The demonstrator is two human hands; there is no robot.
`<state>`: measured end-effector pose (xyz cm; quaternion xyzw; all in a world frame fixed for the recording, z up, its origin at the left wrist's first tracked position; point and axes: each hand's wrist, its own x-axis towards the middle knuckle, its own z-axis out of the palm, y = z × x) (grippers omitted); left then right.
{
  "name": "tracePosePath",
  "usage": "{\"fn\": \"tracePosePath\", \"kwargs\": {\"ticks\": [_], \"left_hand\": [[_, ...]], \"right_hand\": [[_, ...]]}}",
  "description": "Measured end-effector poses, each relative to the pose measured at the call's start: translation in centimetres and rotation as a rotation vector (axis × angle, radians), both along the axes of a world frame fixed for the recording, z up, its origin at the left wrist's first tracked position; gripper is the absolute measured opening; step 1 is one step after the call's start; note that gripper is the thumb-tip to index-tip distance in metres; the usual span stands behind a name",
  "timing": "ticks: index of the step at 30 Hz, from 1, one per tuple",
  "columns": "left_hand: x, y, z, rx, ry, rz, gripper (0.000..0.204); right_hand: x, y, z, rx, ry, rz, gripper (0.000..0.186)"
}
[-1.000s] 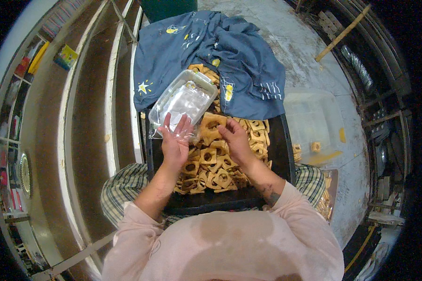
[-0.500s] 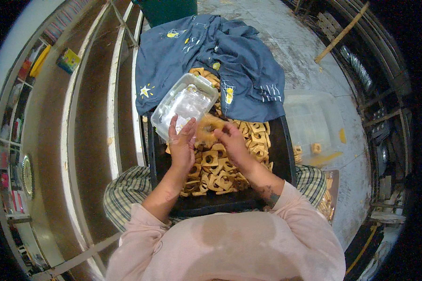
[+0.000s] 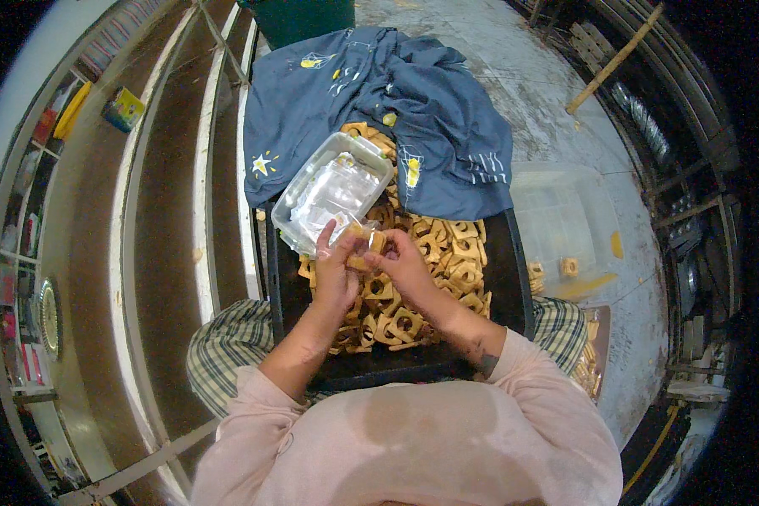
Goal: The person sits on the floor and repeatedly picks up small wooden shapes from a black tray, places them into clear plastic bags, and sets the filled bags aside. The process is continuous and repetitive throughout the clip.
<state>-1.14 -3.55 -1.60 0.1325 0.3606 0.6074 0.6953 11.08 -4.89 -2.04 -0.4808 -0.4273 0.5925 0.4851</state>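
Observation:
My left hand (image 3: pixel 337 277) is closed on a small clear plastic bag (image 3: pixel 370 226) just above the near end of a clear plastic tub (image 3: pixel 288 201). A square tan biscuit (image 3: pixel 378 243) with a hole sits at the bag, pinched by my right hand (image 3: pixel 402 263); whether it lies fully inside the bag is hidden by my fingers. Below both hands, many similar square biscuits (image 3: pixel 405 323) with round holes lie heaped in a black tray (image 3: pixel 379 368). Flat clear plastic bags (image 3: pixel 343 185) fill the tub, which rests tilted over the heap.
A dark blue printed cloth (image 3: pixel 337 93) covers the tray's far part. Right of it, a clear plastic bin (image 3: pixel 557 211) with a few biscuits stands on the grey floor (image 3: pixel 531 93). White-edged wooden shelving (image 3: pixel 204 194) runs along the left. A green bin (image 3: pixel 304 18) stands behind the cloth.
My right hand has brought the biscuit left and slightly down to the bag in my left hand. My left hand's fingers have closed in, and both hands now meet.

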Motion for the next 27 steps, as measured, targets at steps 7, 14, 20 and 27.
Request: {"fn": "tracePosePath", "kwargs": {"ticks": [7, 14, 20, 27], "left_hand": [[0.1, -0.4, 0.1, -0.193, -0.05, -0.162, 0.022], [-1.2, 0.4, 1.5, -0.241, -0.035, -0.404, 0.024], [0.2, -0.8, -0.1, -0.249, -0.133, -0.411, 0.025], [-0.2, -0.4, 0.5, -0.33, -0.243, -0.615, 0.059]], "right_hand": [[0.2, 0.6, 0.8, 0.134, -0.284, -0.124, 0.046], [3.0, 1.3, 2.5, 0.488, -0.545, 0.242, 0.048], [1.8, 2.1, 2.2, 0.44, -0.967, 0.046, 0.032], [3.9, 4.3, 3.3, 0.486, -1.21, 0.03, 0.008]]}}
